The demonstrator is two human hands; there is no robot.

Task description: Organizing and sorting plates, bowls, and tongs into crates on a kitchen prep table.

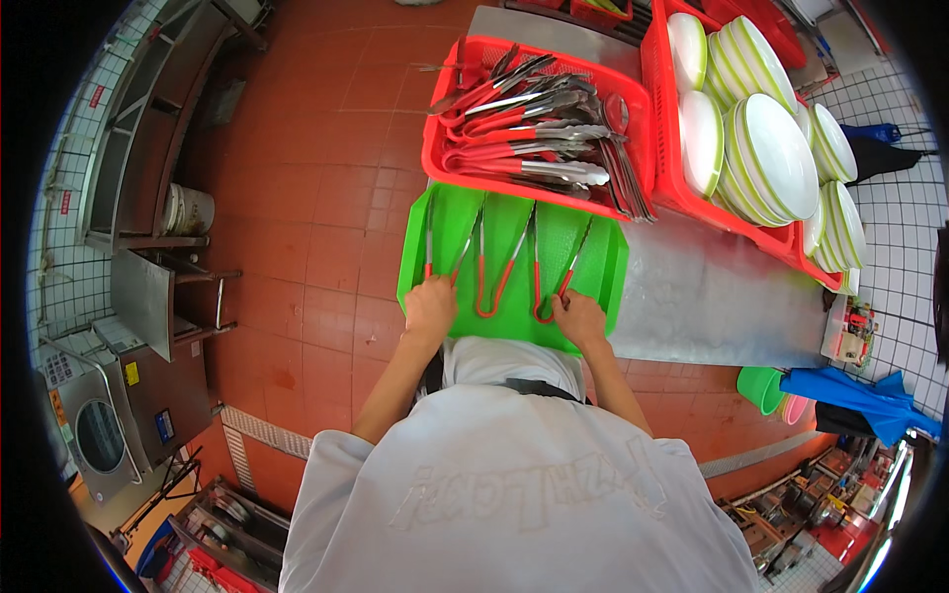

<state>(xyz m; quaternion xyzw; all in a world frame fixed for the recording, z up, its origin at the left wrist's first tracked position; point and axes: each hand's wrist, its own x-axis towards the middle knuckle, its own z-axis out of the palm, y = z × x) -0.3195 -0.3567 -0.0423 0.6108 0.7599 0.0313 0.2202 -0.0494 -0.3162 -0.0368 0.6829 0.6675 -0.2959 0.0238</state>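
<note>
A green plastic tray [511,332] lies in front of me, with three pairs of red-handled metal tongs spread on it. My left hand [431,307] is closed around the bend of the left tongs [465,252], hiding that end. The middle tongs [503,287] lie untouched, bend towards me and arms apart. My right hand [580,319] pinches the handle of the right tongs [538,278] near its bend. The tips of the tongs point away from me, towards a red plastic basket [428,144] at the tray's far edge.
Several tongs [534,133] and spoons [617,115] fill the red basket. To its right, a taller red crate [669,159] holds stacked green-rimmed white plates [771,159]. Both stand on a stainless steel table [712,296]. A green bucket [760,389] sits on the floor at right.
</note>
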